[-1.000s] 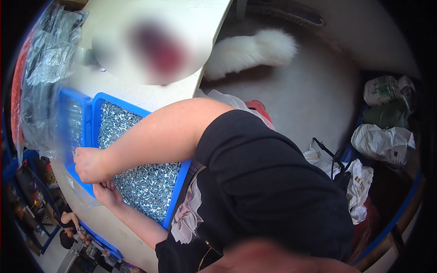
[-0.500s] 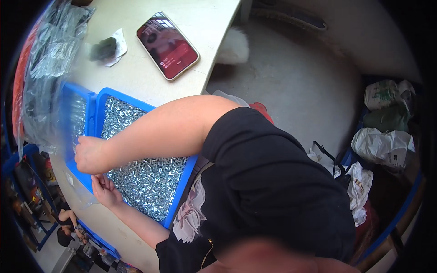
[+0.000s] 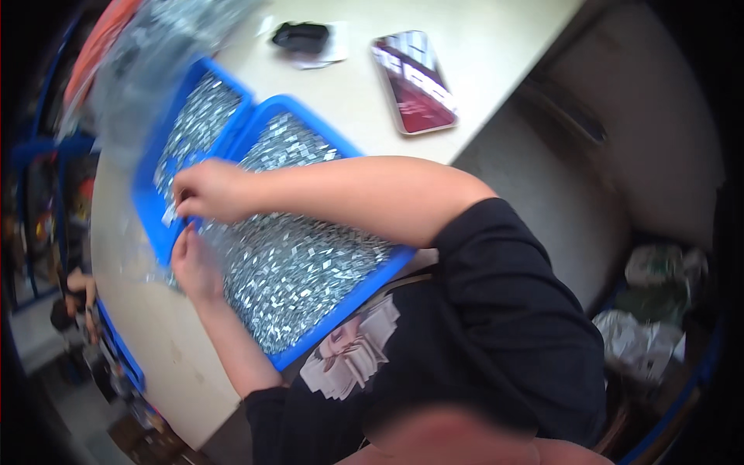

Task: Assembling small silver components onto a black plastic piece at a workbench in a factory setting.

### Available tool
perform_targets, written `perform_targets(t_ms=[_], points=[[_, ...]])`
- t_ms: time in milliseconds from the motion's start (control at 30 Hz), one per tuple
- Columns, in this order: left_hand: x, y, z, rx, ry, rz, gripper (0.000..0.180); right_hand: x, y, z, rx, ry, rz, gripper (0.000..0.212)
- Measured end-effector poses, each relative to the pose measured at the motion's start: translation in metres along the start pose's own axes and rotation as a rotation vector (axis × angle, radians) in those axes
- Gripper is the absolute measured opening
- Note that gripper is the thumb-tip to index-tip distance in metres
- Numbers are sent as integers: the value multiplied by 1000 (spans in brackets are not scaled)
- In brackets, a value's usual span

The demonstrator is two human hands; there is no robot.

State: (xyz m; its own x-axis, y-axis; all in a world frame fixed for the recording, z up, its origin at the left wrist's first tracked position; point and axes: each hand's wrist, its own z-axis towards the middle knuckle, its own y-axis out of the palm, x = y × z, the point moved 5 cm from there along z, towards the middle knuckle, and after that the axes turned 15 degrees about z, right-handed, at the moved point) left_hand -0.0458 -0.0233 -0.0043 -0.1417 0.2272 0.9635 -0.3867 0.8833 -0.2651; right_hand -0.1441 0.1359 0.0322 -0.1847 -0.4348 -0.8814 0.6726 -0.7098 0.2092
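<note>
My right hand (image 3: 215, 190) reaches across the larger blue tray (image 3: 310, 341), its fingers pinched together over the divider beside the smaller blue tray (image 3: 147, 205). Small, shiny metal pieces (image 3: 302, 271) fill the larger tray, and similar pieces (image 3: 203, 108) lie in the smaller one. Just below the right fingertips, my left hand (image 3: 198, 267) is raised near the tray corner, blurred, with its fingers drawn together. The two sets of fingertips almost meet. What either hand holds is too small or blurred to make out.
Beyond the trays, a phone (image 3: 415, 85) and a black object on white paper (image 3: 302, 40) lie on the pale table (image 3: 504, 46). Clear plastic bags (image 3: 155, 85) are heaped at the far left. White bags (image 3: 639, 345) stand at the right. Another person (image 3: 77, 302) is at the lower left.
The view has turned, so trays and phone appear farther right. My right hand has shifted from the small tray's near end toward the divider. My left fingers have risen beside it.
</note>
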Motion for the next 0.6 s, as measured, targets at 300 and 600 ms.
perform_targets(t_ms=[300,600], points=[[13,1,-5,-71,-16,-144,23,-5,10,6,-71,16,68,13],[23,-3,-7,132,237,150,14,12,7,3,-32,193,-22,22]])
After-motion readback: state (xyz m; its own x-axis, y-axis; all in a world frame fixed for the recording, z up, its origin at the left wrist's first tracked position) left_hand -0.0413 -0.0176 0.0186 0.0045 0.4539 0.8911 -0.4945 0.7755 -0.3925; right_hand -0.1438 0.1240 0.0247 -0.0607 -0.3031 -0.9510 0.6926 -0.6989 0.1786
